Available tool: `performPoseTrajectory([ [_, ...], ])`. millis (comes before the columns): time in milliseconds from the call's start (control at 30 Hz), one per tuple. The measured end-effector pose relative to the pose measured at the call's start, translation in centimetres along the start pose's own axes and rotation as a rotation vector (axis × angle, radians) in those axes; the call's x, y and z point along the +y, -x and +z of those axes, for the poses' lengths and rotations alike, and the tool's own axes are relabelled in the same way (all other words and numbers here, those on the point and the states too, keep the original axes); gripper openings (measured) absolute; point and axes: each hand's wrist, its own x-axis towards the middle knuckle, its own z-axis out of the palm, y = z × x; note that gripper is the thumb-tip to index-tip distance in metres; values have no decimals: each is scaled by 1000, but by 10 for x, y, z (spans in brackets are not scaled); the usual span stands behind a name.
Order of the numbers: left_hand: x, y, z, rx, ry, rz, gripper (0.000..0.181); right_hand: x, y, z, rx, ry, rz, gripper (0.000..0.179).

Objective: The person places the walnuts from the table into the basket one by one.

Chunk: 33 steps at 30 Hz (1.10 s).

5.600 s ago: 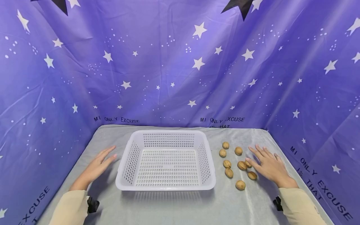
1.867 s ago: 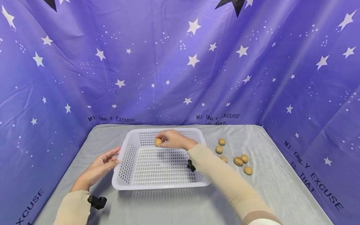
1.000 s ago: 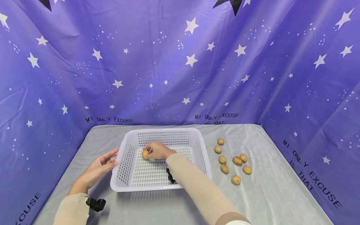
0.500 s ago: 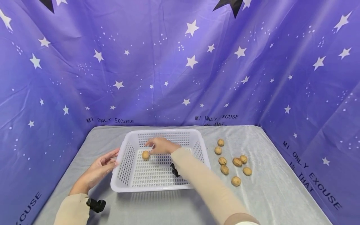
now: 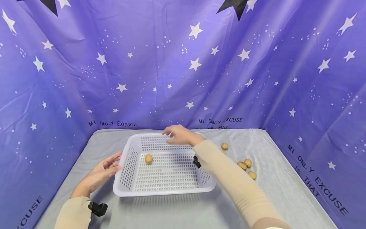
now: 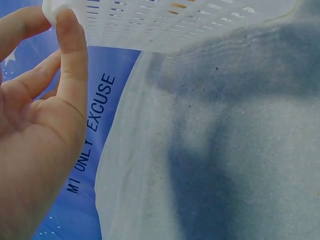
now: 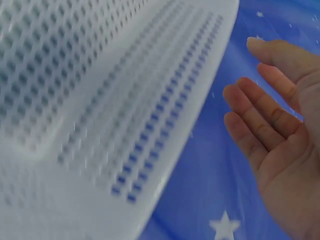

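Note:
A white plastic basket (image 5: 164,192) with slotted sides stands on the table. My left hand (image 5: 98,173) pinches its left rim; in the left wrist view the thumb and a finger (image 6: 73,55) close on the rim's edge. One walnut (image 5: 148,158) lies on the basket floor toward the left. Over the basket's back wall is my right hand (image 5: 180,135), fingers loosely bent around nothing. The right wrist view shows that palm (image 7: 287,170) bare beside the basket's rim.
Several walnuts (image 5: 247,163) lie on the grey cloth (image 5: 286,190) right of the basket, some hidden behind the right sleeve (image 5: 234,178). A purple star-patterned curtain (image 5: 160,79) encloses the table at the back and sides.
My right hand set a walnut down on the basket floor, let go of it, then rose back and to the right. The left hand has kept hold of the rim.

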Motion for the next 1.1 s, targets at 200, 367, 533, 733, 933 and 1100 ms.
performPoseTrajectory([
  [200,0,-1,1,-1,0,5,70,28,25,-23,95,56,-4,40],
  [367,1,0,1,-2,0,-2,71,56,49,-36,144,60,46,40],
  [533,1,0,0,-16,8,10,70,89,75,-43,194,62,105,38],
  [733,2,0,0,-19,10,11,70,128,104,-36,187,52,201,38],
  [933,2,1,0,-18,2,-4,72,164,129,-22,164,21,320,39],
  [1100,1,0,-1,-29,4,0,71,185,147,-11,186,1,371,44],
])
